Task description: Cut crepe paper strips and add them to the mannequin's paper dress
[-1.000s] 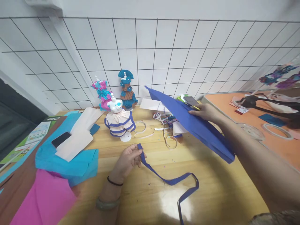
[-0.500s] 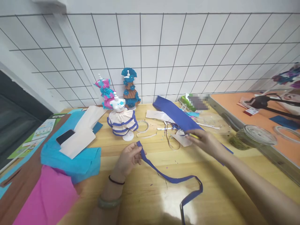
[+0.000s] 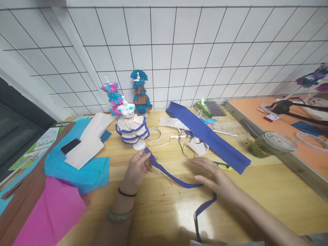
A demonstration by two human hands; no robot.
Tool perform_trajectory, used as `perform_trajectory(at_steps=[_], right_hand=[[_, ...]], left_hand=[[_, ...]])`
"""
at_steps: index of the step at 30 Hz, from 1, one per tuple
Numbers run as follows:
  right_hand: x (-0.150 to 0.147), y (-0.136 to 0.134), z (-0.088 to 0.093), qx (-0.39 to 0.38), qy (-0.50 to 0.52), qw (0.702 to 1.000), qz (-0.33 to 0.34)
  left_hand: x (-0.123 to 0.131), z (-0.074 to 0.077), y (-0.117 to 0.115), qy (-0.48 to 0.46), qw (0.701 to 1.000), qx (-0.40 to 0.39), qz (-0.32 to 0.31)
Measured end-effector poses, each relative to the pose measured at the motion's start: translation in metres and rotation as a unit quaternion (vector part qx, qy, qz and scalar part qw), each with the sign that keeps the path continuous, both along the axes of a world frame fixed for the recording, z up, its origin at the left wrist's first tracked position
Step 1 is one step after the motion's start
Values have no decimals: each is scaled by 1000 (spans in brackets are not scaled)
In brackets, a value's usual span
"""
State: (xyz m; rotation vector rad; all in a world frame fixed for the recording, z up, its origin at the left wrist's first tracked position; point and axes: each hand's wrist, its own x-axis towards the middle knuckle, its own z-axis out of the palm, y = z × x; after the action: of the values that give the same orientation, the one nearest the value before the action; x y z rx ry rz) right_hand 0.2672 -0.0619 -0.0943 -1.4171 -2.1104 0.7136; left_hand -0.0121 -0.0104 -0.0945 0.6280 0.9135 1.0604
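Note:
My left hand (image 3: pixel 139 167) pinches one end of a narrow blue strip (image 3: pixel 176 179), which trails right across the wooden table and bends down to the bottom edge. Over the strip's right part is my right hand (image 3: pixel 211 174), fingers apart, holding nothing. Just beyond it a yellow and green cutter (image 3: pixel 223 165) lies beside a wide blue paper sheet (image 3: pixel 207 133). A white doll bust in a cream skirt with blue bands (image 3: pixel 132 127) stands on a round base, beyond my left hand.
Two more dressed figures (image 3: pixel 140 94) stand by the tiled wall. Cream paper (image 3: pixel 84 152), a phone (image 3: pixel 70 146), turquoise paper (image 3: pixel 102 171) and pink paper (image 3: pixel 51 212) lie left. A clear round container (image 3: pixel 273 143) is at right, near white scraps (image 3: pixel 200 147) and ribbon rings.
My right hand has let go of the yellow cutter, which now lies on the table, and has come nearer over the narrow strip. The view has shifted slightly. My left hand still pinches the strip.

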Motion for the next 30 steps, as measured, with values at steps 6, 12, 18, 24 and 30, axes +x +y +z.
perform_trajectory(at_steps=[6,12,18,24,30], right_hand=[[-83,7,4,-268,226,932,94],[-44,14,1,-368,207,903,76],[21,-5,11,-370,164,914,30],[82,-24,15,-282,85,951,-92],[123,-44,5,-42,-58,983,-170]], left_hand=[[-10,-6,6,4,997,36,68],[-22,-10,14,17,989,26,147],[-21,-12,16,3,992,27,123],[-19,-13,16,-13,996,32,87],[-17,-12,9,-67,997,45,0]])
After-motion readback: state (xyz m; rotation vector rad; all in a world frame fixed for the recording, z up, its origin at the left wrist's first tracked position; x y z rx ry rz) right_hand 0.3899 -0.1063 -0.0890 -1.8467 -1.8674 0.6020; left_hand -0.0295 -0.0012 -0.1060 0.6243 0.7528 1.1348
